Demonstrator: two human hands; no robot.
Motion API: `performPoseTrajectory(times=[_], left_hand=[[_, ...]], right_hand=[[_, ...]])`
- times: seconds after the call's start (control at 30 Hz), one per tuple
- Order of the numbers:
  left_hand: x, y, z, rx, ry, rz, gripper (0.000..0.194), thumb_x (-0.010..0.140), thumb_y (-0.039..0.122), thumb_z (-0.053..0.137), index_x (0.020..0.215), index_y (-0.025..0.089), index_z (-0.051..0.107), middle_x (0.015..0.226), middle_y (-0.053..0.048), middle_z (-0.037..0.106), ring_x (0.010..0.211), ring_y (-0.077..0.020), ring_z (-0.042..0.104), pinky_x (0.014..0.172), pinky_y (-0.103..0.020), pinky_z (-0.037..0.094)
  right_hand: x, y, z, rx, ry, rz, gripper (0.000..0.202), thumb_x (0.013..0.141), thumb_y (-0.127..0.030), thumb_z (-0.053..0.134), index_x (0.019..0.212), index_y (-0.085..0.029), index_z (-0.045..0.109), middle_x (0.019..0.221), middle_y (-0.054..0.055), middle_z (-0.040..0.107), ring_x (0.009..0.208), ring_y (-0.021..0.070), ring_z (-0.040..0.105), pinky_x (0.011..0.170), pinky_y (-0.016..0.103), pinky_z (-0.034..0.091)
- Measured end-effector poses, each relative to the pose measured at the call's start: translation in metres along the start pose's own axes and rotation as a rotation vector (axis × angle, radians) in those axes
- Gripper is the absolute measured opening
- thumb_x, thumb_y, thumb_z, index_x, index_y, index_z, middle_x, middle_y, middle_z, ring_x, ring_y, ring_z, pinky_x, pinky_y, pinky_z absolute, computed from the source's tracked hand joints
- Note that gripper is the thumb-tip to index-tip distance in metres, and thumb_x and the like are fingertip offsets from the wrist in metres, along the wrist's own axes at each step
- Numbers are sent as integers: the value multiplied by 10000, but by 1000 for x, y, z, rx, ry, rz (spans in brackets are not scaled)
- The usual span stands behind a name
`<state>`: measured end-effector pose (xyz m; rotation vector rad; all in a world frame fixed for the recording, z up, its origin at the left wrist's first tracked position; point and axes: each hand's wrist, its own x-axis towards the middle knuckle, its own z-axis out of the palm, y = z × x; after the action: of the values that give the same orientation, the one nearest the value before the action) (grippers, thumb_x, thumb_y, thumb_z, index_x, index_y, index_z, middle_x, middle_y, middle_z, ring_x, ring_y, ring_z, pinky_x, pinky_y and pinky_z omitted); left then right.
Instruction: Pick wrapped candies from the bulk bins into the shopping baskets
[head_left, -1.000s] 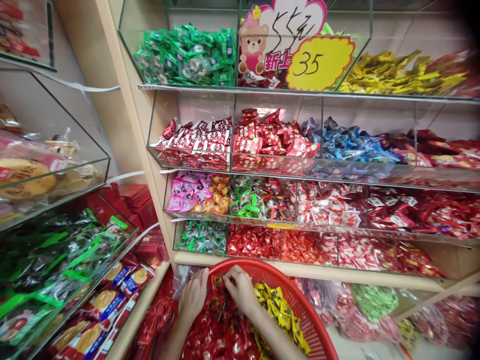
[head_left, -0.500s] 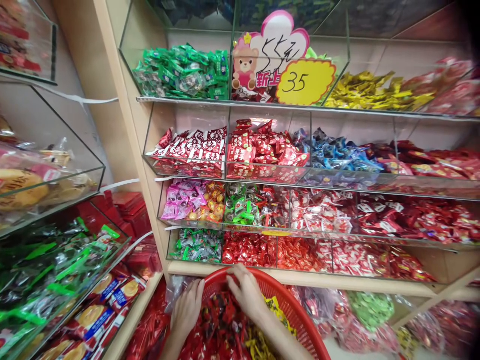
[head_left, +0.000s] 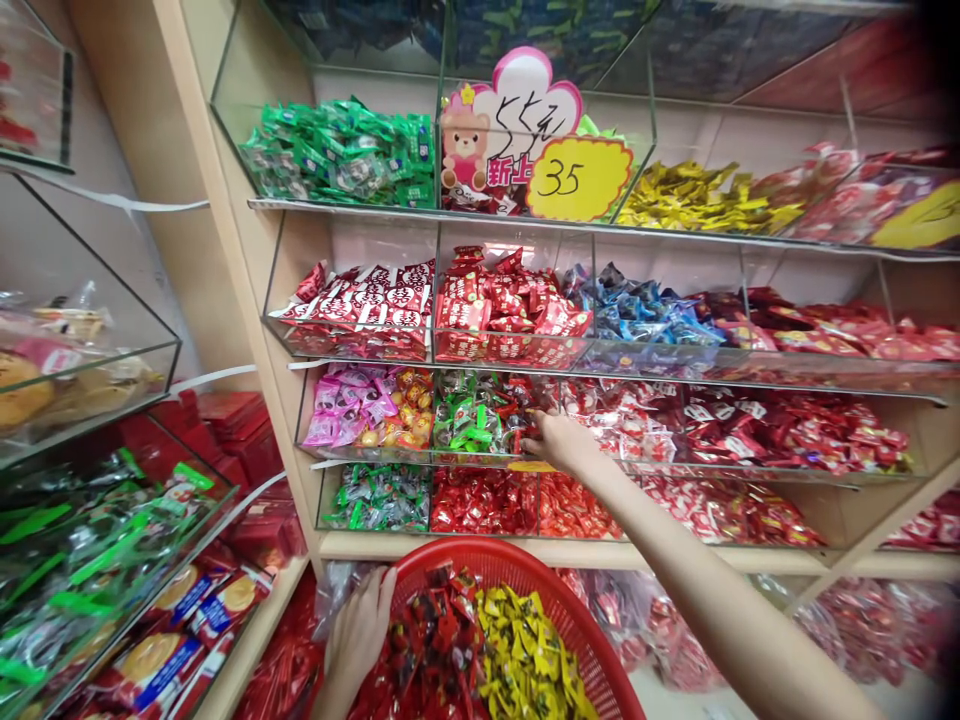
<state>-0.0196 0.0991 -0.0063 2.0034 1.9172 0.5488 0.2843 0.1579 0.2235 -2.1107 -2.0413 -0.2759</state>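
A red plastic basket point(head_left: 592, 630) stands below the shelves, with dark-red wrapped candies point(head_left: 439, 630) on its left side and yellow wrapped candies point(head_left: 532, 660) on its right. My left hand point(head_left: 364, 620) is closed on the basket's left rim. On the third shelf down, my right hand point(head_left: 559, 438) reaches to the dark-red candies at the right of the green-wrapped candies point(head_left: 472, 415). Its thumb and forefinger are apart, with no candy visible between them; the other fingers are partly hidden.
Glass shelf compartments hold red packets point(head_left: 517, 300), blue candies point(head_left: 645, 310) and green packets point(head_left: 345, 155). A yellow price tag point(head_left: 581, 178) hangs at the top. Glass bins point(head_left: 90, 560) slant in at the left. Bagged goods point(head_left: 675, 630) lie under the bottom shelf.
My right hand has left the basket and moved up and right to the third shelf, exposing the yellow candies. My left hand stays at the rim. The view has shifted slightly right.
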Motion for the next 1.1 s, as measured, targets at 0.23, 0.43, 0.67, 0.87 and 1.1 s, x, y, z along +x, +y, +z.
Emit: performPoseTrajectory(times=[0.23,0.43,0.67,0.87,1.1], left_hand=[[2,-4,4,12,21,-20,528,867,490,136,1119,217,512,1109,-61,613,966,-169,592,784,-271,430],[2,-4,6,37,43,-5,509,873,471,155,1120,222,523,1119,-56,612,959,-158,594,785,-266,432],[3,-5,7,23,34,-13,503,872,472,150,1112,224,516,1137,-53,598,972,-164,588,781,-273,428],[0,0,2,27,24,-3,513,872,484,120,1087,224,506,1077,-43,622,958,-176,588,747,-262,418],[-3,5,-2,51,30,-11,500,873,483,115,1036,240,520,1006,-35,645,898,-161,605,702,-249,407]], right_hand=[[13,-20,7,-33,-114,96,586,677,-560,571,1058,-119,514,984,190,623,929,315,584,756,435,419],[16,-17,19,-48,-57,81,393,715,-394,580,1015,-143,543,963,170,629,882,291,607,692,385,445],[13,-9,18,-49,-39,18,242,760,-300,518,956,-174,583,990,138,610,897,260,598,682,326,438],[12,-6,15,25,29,25,226,807,-317,456,964,-206,574,993,105,613,901,234,587,683,298,413],[2,1,-3,106,119,8,214,811,-322,446,922,-204,585,912,97,641,807,217,593,605,272,383]])
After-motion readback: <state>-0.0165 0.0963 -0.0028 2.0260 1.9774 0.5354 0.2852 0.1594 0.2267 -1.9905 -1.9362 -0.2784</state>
